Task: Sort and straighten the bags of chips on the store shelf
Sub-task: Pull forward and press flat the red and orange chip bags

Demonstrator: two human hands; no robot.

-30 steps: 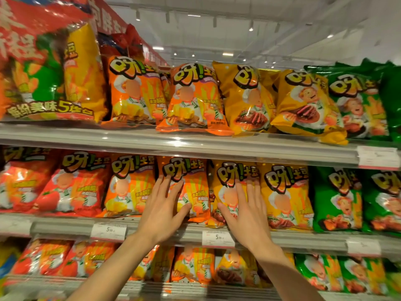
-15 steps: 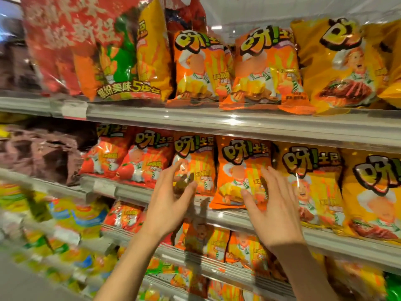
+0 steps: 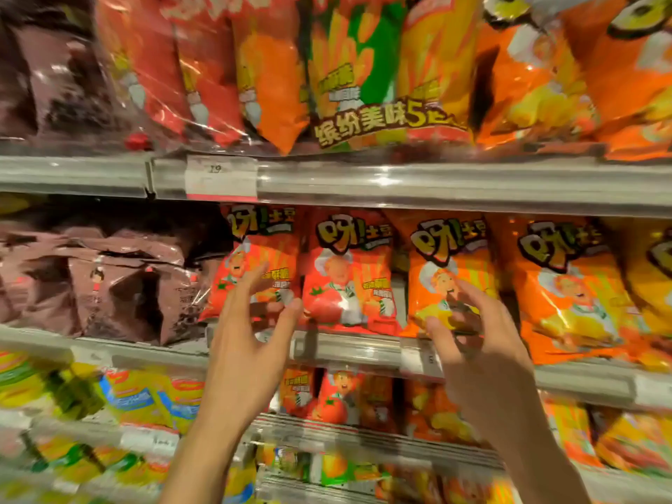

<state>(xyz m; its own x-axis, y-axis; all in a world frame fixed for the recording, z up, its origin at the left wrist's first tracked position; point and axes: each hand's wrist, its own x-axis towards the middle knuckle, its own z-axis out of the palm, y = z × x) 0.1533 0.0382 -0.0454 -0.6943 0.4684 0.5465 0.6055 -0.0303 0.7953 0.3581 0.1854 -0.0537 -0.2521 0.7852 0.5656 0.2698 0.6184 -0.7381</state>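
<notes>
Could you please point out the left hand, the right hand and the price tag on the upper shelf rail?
left hand point(image 3: 247, 343): head view, back of the hand.
right hand point(image 3: 483, 358): head view, back of the hand.
price tag point(image 3: 221, 178): head view, middle of the white label.

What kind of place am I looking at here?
Most likely a shop's snack aisle: tiered metal shelves packed with rows of chip bags, and a price tag clipped to the shelf edge.
</notes>
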